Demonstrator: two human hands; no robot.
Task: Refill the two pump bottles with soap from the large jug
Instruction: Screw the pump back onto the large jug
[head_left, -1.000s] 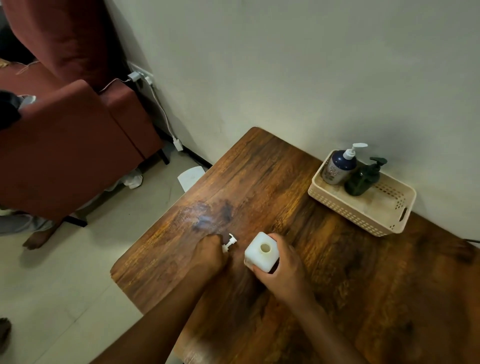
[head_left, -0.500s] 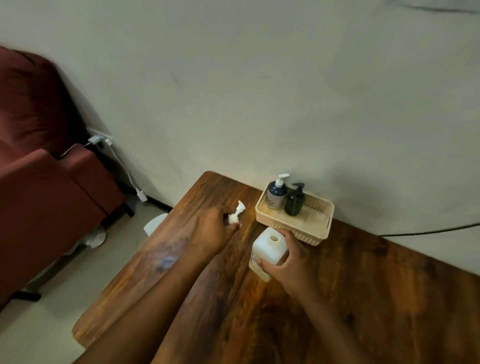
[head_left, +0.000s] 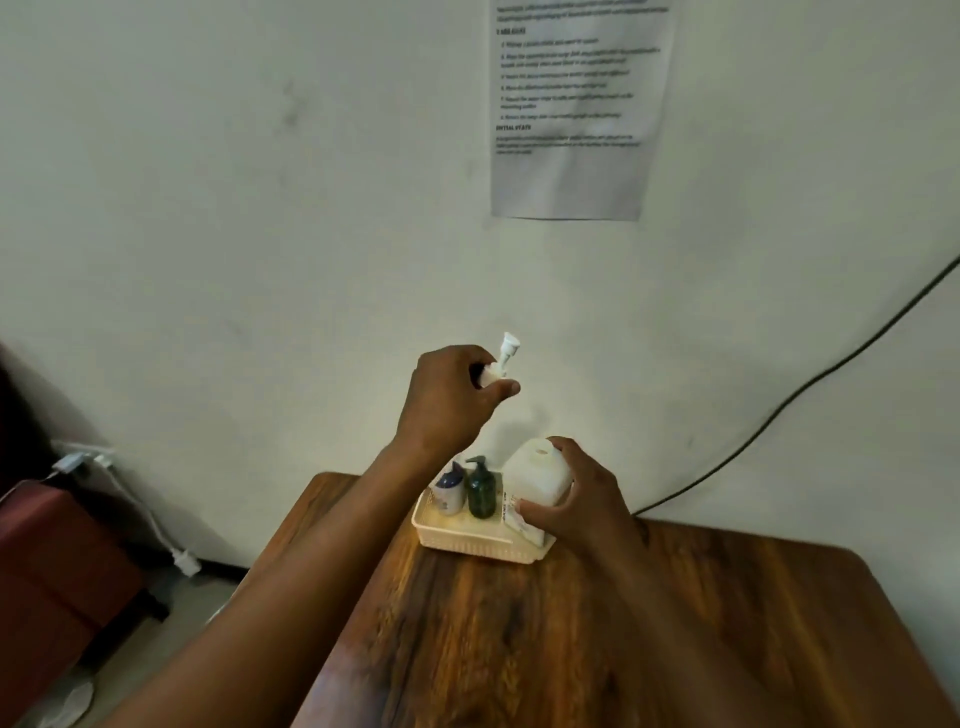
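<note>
My right hand (head_left: 576, 493) grips a white square bottle (head_left: 535, 475) with an uncapped round mouth, holding it over the right part of a cream basket (head_left: 467, 543). My left hand (head_left: 452, 400) is raised in front of the wall, pinching a small white pump head (head_left: 506, 356) that points upward. In the basket stand a dark blue pump bottle (head_left: 449, 491) and a dark green pump bottle (head_left: 480, 491), side by side at its left. No large jug shows in this view.
The basket sits at the far edge of a wooden table (head_left: 597, 623), against a pale wall. A printed paper sheet (head_left: 574, 104) hangs on the wall. A black cable (head_left: 810, 395) runs down at right. A dark red armchair (head_left: 47, 561) and a white charger cord (head_left: 130, 499) are at left.
The view has tilted up toward the wall. My right hand carried the white bottle from the table's middle to the basket, and my left hand rose with the pump head.
</note>
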